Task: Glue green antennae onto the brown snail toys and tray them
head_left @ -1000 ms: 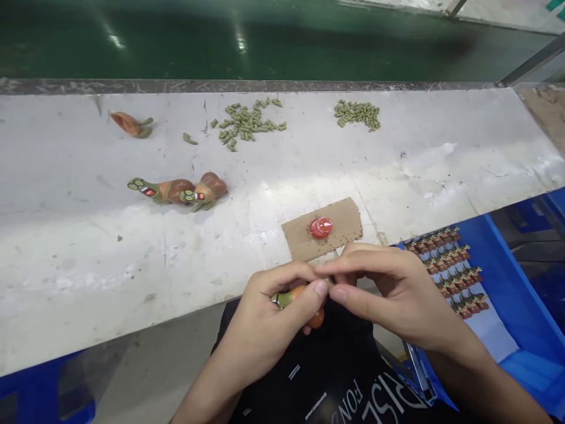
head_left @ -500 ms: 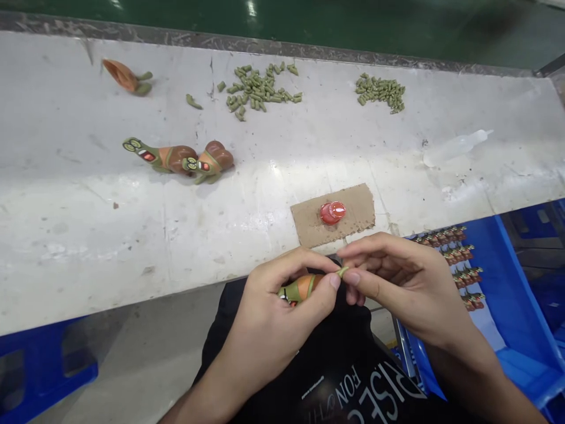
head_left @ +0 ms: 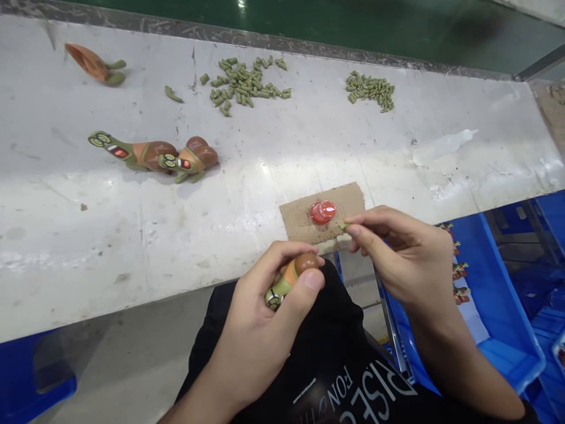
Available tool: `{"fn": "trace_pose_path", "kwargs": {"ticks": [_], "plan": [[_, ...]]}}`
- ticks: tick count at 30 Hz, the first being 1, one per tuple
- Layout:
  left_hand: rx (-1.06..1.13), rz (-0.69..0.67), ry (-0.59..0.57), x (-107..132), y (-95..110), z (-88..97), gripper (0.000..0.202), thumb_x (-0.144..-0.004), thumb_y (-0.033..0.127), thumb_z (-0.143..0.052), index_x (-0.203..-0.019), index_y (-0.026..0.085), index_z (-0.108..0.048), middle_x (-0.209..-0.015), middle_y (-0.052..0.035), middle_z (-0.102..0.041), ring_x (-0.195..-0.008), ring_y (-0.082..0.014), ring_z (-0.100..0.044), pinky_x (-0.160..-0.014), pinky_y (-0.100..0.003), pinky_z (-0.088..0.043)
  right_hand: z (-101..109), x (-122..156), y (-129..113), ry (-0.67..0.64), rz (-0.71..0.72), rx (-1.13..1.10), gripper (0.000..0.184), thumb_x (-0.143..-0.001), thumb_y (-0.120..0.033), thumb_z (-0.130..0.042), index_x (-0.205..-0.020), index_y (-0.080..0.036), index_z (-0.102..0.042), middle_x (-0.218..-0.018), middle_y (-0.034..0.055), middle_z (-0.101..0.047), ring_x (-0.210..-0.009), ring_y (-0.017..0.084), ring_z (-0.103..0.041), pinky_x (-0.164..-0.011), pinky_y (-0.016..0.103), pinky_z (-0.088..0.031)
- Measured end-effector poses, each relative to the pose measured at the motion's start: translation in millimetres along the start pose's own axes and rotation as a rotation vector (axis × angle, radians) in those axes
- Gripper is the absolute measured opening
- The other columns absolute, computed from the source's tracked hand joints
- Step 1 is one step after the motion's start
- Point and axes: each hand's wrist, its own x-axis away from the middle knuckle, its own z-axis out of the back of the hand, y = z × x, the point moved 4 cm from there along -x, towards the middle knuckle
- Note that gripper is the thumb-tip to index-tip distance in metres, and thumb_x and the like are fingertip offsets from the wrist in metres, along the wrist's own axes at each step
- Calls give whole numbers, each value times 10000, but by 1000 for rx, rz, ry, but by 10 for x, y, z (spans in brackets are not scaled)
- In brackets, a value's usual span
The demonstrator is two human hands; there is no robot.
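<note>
My left hand (head_left: 265, 318) is shut around a toy snail (head_left: 289, 280) with a brown-and-orange shell and olive body. My right hand (head_left: 401, 253) pinches a small green piece (head_left: 343, 226) between thumb and forefinger, just right of a torn cardboard square (head_left: 295, 221). A glossy red lump (head_left: 323, 212) sits on that cardboard, close to the green piece but apart from it. Two similar toy snails (head_left: 152, 155) lie on the white worktop (head_left: 66, 235), and an orange shell part (head_left: 90, 63) lies farther back. Two heaps of green pellets (head_left: 241, 82) lie along the back.
A blue crate (head_left: 498, 306) stands at lower right, holding rows of small toys (head_left: 459, 271) on a white sheet, mostly hidden by my right hand. A translucent plastic bottle (head_left: 444, 147) lies on the worktop. A metal-edged rim runs along the far side, above a green floor.
My hands have come apart. The right hand moved up and right with the green piece, toward the cardboard. The left hand turned the snail so its shell shows.
</note>
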Motion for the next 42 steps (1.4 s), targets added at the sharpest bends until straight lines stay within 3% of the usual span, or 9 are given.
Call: {"fn": "trace_pose_path", "kwargs": {"ticks": [8,12,17,23,25,28,33,37,42], "plan": [[105,35,-72,118,-35,92,158,-1117,329,-841,-1249,413,-859,-1140,52,-903,-1045,-136,-867,-917,-154,-677,-16,-99,24,74,283,284,193,-1068,-45,-812,-1090,-221,-885,-1012,9,-895,-855,165,-804,-753,303,-652],[144,13,-82,141,-52,90,190,-1128,390,-852,-1307,455,-860,-1208,52,-900,-1031,-119,-855,-952,-147,-674,-50,-80,-2,47,344,336,227,-1060,6,-790,-1115,-196,-880,-1032,26,-908,-854,162,-805,-776,306,-650],[147,25,-101,125,-78,67,218,-1140,424,-841,-1350,484,-841,-1221,49,-899,-1013,-120,-844,-873,-132,-665,-71,-71,2,46,353,354,250,-1035,48,-799,-1106,-177,-883,-1029,25,-909,-850,144,-801,-785,283,-646],[159,97,-95,106,-86,60,182,-1096,421,-889,-1268,367,-860,-1147,12,-914,-1012,-158,-871,-914,-187,-692,-81,-63,3,50,361,340,235,-1053,12,-803,-1118,-197,-889,-1039,22,-917,-876,156,-820,-790,294,-673],[148,86,-92,93,-72,60,159,-1094,415,-885,-1234,344,-860,-1118,0,-915,-981,-173,-872,-870,-208,-698,-56,-39,-20,89,319,302,242,-1059,-16,-810,-1119,-234,-895,-1032,7,-915,-871,164,-829,-785,308,-691],[104,16,-65,48,-27,60,119,-1100,365,-864,-1219,358,-865,-1119,18,-906,-976,-164,-862,-854,-210,-690,-11,2,-28,121,78,81,201,-1064,-99,-859,-1102,-290,-911,-991,-10,-910,-816,177,-852,-764,327,-733],[65,-93,-29,-25,53,19,216,-1116,258,-835,-1268,411,-851,-1191,73,-884,-1096,-150,-848,-978,-231,-673,-81,70,-58,-33,-261,-366,110,-1054,-184,-911,-1046,-291,-938,-1068,28,-939,-969,230,-923,-841,333,-797],[-29,-167,-60,-19,80,-6,272,-1162,284,-799,-1363,465,-834,-1265,79,-852,-1178,-149,-809,-1056,-257,-621,-123,104,-64,-107,-329,-505,122,-1067,-177,-904,-1051,-289,-948,-1130,26,-944,-1018,199,-923,-936,299,-789],[-109,-199,-85,-7,77,8,220,-1177,305,-785,-1357,430,-810,-1224,72,-826,-1122,-144,-788,-1008,-264,-595,-123,124,-33,-114,-312,-508,125,-1060,-184,-923,-1076,-304,-952,-1153,15,-946,-1049,197,-925,-951,279,-781]]}}
